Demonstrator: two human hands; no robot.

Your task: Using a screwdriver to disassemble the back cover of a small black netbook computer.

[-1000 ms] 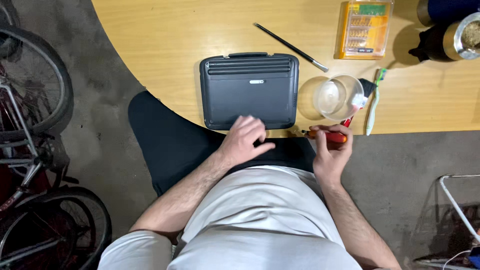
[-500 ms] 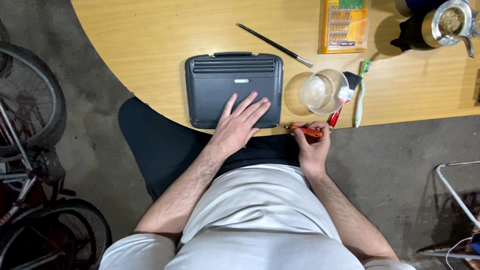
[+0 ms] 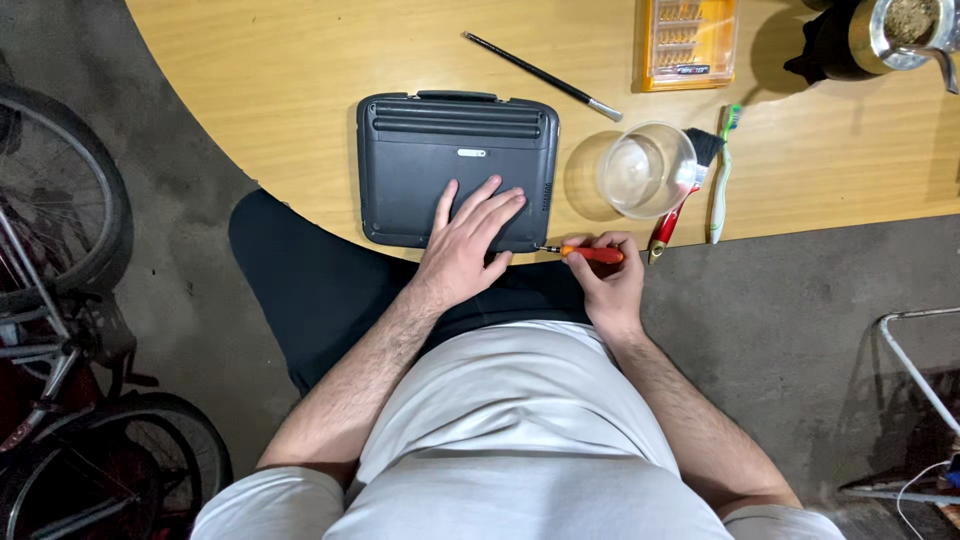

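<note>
Two hands share the work at the near edge of the wooden table (image 3: 300, 90). Our left hand (image 3: 468, 240) lies flat and spread wide on the dark grey case (image 3: 455, 165), fingers splayed over its lower right part, pinning it down. Our right hand (image 3: 605, 275) is closed around a small orange-handled screwdriver (image 3: 590, 254), with the thin metal tip pointing left at the case's lower right corner. We judge that this is the step of working a screw or seam at that corner; the next move calls for a steady tip and firm downward pressure from the flat hand, so the case does not slide off the edge.

The case sits at the table's front edge, right in front of us. It is a rounded rectangle of dark plastic with ribbed slots along its far side and a small label plate near the middle. Just right of it stands a clear glass bowl (image 3: 645, 170).
</note>
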